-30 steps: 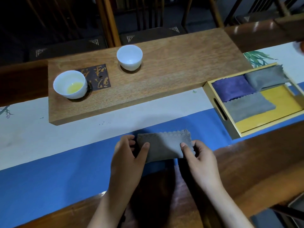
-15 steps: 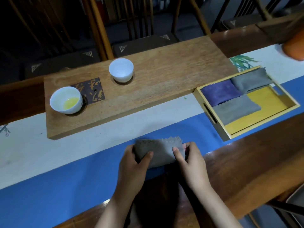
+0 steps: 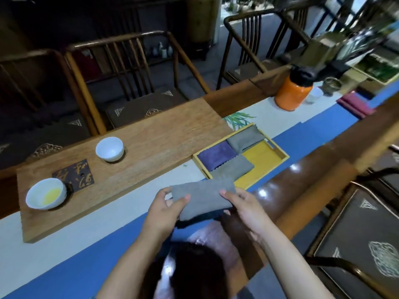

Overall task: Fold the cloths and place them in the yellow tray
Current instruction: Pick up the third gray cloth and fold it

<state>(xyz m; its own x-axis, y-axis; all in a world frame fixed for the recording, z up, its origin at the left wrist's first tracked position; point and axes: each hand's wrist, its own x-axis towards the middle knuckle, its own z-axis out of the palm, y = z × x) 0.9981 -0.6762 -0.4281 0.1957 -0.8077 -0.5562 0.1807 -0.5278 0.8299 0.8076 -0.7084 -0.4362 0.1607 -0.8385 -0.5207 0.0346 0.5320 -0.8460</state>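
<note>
Above the blue runner (image 3: 64,270), folded grey cloth (image 3: 203,196) now lifted, both hands' fingers (image 3: 186,198) pinching its ends, nearer yellow tray (image 3: 282,157)

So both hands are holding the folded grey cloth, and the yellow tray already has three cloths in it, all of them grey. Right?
Not quite. Both hands, left hand and right hand, do hold the folded grey cloth, and the yellow tray does hold three cloths, but only two are grey; the third is a purple cloth. The head view shows it.
</note>
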